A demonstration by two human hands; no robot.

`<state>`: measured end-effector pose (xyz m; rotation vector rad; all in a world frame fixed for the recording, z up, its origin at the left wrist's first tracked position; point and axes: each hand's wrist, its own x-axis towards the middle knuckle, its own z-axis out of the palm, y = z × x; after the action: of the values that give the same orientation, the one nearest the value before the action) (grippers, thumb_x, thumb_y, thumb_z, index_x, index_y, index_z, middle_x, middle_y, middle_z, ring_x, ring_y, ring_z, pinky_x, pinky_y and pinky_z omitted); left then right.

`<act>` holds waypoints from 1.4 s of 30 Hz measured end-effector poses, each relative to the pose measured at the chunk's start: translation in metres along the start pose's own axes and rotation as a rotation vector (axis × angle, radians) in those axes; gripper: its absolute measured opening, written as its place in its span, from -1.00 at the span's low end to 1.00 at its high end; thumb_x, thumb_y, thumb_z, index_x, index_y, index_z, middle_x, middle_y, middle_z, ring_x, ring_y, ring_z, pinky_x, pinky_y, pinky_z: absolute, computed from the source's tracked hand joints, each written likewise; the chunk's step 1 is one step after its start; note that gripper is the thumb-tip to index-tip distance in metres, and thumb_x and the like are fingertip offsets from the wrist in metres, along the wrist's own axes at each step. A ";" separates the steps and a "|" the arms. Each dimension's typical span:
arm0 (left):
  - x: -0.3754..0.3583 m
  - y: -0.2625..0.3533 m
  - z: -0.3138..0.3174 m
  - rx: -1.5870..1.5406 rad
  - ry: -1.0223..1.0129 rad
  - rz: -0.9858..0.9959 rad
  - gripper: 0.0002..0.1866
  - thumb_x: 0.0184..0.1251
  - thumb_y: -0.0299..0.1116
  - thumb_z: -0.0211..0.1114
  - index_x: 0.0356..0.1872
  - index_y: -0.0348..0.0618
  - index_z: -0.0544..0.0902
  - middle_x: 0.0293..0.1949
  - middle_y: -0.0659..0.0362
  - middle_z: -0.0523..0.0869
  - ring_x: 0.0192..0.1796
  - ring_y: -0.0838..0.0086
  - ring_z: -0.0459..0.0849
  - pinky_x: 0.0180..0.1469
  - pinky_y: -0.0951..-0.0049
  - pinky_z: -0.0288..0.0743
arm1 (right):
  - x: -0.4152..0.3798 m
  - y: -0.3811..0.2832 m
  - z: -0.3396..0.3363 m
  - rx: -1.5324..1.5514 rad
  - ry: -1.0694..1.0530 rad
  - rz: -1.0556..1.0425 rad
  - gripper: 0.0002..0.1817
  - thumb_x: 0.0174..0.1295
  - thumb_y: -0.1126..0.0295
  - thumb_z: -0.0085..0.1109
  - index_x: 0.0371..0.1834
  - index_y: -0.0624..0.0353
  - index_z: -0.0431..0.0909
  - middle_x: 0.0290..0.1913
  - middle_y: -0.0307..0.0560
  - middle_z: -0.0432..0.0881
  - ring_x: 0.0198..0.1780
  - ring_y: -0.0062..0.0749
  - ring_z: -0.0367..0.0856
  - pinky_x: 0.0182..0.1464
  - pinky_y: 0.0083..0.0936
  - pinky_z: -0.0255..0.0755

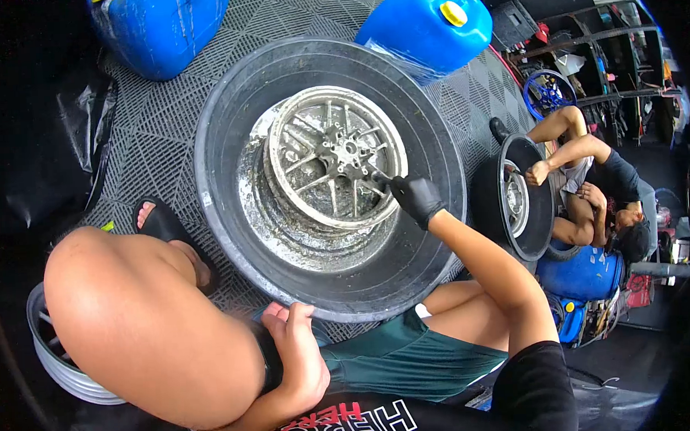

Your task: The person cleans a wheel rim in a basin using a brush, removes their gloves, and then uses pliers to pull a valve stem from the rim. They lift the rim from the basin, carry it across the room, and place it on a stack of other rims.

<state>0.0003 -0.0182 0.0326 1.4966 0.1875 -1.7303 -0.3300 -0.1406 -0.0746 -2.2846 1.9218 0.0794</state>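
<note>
Tyre (pixel 232 89): large, black, lying flat on the grey grid floor mat (pixel 156 123), centre of the scene, near edge close to the knees.
Wheel rim (pixel 333 156): silver, spoked, dirty and wet-looking, seated inside the tyre, slightly right of its middle.
Right hand (pixel 415 197): in a black glove, fingers clenched around a small dark tool or brush (pixel 380 178), too small to tell which; tip pressed to the right-hand spokes of the wheel rim.
Left hand (pixel 299 356): bare, resting on the near edge of the tyre, fingers curled over the rubber, gripping it.
Left knee (pixel 126 317): bare, bent, near left, just beside the tyre.
Sandal (pixel 156 220): black, on the foot at the tyre's left edge.
Shorts (pixel 397 359): dark green, near centre, below the tyre.
Blue drums (pixel 429 23): one far right of the tyre, touching or almost touching its far rim; another at far left.
Spare rim (pixel 59 367): silver, near left, partly hidden behind the knee.
Second person (pixel 590 182): at right, well apart, crouched over another tyre (pixel 525 200) standing on edge, one hand at its rim.
Shelving (pixel 608 58): far right, cluttered, with a blue rim (pixel 548 95) leaning in front.
</note>
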 end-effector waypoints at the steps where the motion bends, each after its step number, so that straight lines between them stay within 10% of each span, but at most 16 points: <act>1: -0.001 0.001 0.001 -0.005 -0.009 -0.001 -0.53 0.19 -0.49 0.15 0.10 -0.24 0.20 -0.01 0.08 0.41 0.05 0.46 0.38 0.21 0.45 0.22 | 0.006 -0.001 0.002 0.015 0.008 0.067 -0.72 0.34 0.18 0.09 -0.39 0.12 0.63 -0.47 0.19 0.64 -0.41 0.19 0.64 -0.34 0.01 0.51; 13: 0.000 -0.002 0.001 -0.023 0.012 0.009 -0.65 0.18 -0.50 0.16 -0.02 -0.19 0.31 -0.02 0.17 0.48 0.07 0.49 0.44 0.28 0.34 0.24 | 0.044 0.011 -0.091 0.364 0.089 0.354 -0.71 0.16 0.18 0.36 -0.32 0.22 0.76 -0.40 0.25 0.66 -0.38 0.01 0.73 -0.32 -0.24 0.52; 23: 0.000 -0.003 0.000 -0.019 0.026 0.011 -0.58 0.21 -0.49 0.16 0.06 -0.23 0.24 0.01 0.12 0.44 0.11 0.49 0.41 0.29 0.41 0.23 | 0.099 0.045 -0.029 -0.189 -0.213 0.359 -0.62 0.24 -0.05 0.20 -0.28 0.01 0.76 -0.27 0.13 0.71 -0.22 0.13 0.69 -0.13 -0.07 0.53; 24: 0.001 -0.003 -0.001 -0.018 0.014 0.007 -0.56 0.21 -0.49 0.17 0.08 -0.23 0.23 0.02 0.11 0.43 0.11 0.49 0.40 0.28 0.43 0.23 | 0.103 0.048 -0.020 -0.151 -0.266 0.323 -0.35 0.23 -0.28 0.14 -0.22 0.19 0.74 -0.18 0.24 0.71 -0.11 0.14 0.71 -0.06 -0.06 0.54; 31: 0.000 -0.006 -0.004 -0.029 0.020 0.006 -0.54 0.22 -0.48 0.18 0.10 -0.24 0.21 0.03 0.09 0.42 0.11 0.49 0.39 0.26 0.45 0.24 | 0.109 0.043 0.022 -0.021 -0.284 0.368 -0.57 0.22 -0.06 0.21 -0.17 0.08 0.76 -0.20 0.23 0.70 -0.15 0.12 0.70 -0.05 -0.14 0.55; 37: -0.004 -0.004 -0.015 0.053 0.122 0.044 -0.54 0.23 -0.47 0.18 0.10 -0.24 0.21 0.02 0.07 0.42 0.11 0.48 0.39 0.26 0.43 0.24 | 0.114 0.094 0.013 0.353 -0.182 0.566 -0.44 0.03 -0.16 0.44 -0.55 0.22 0.72 -0.59 -0.01 0.64 -0.53 -0.43 0.55 -0.36 -0.31 0.42; 42: -0.002 -0.003 -0.005 0.034 0.090 0.033 -0.54 0.23 -0.46 0.18 0.09 -0.24 0.20 0.02 0.06 0.42 0.11 0.47 0.38 0.26 0.42 0.24 | 0.110 0.095 -0.027 0.075 -0.282 0.386 -0.38 0.06 -0.22 0.37 -0.31 0.24 0.74 -0.37 0.14 0.72 -0.29 -0.14 0.74 -0.15 -0.23 0.55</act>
<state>0.0022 -0.0119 0.0313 1.5948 0.1790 -1.6489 -0.4054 -0.2675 -0.0716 -1.7199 2.1347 0.3476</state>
